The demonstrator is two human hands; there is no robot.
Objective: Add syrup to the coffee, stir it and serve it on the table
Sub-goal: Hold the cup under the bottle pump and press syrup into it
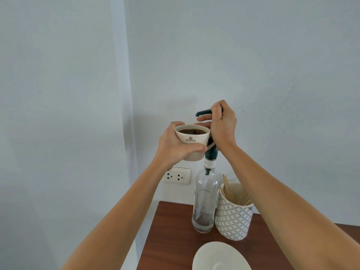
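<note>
Setting: pale wall (253, 55) behind, with a dark wooden table (175, 240) at 6 o'clock.
Left hand (175, 147): wrapped firmly around the coffee cup (191, 141), holding it in the air at the frame's centre, well above the table.
Right hand (222, 125): closed over the pump head (202, 112) of the syrup bottle (204, 201), at 2 o'clock from the cup, fingers curled round the top.
Spout: points toward 9 o'clock, its tip just above the cup's far rim.
Coffee: dark, filled close to the brim.
Bottle: tall clear glass, standing on the table at 5 o'clock from the cup; only a little dark syrup shows at the bottom.
Stirrers: wooden sticks (231, 190) in a patterned holder (232, 221) touching the bottle's right side.
Saucer (220, 258): white, at 6 o'clock, waiting for the cup.
Socket (177, 176): on the wall below the cup.
Risk, missed stream: the spout tip sits over the rim, not the middle, so syrup may run down the outside.
Risk, spill: a full cup held aloft can slop if the pump stroke jolts it.
Risk, sputter: a near-empty bottle may spit air and splatter.
Risk, tipping: a sideways press could rock the tall bottle against the holder.
</note>
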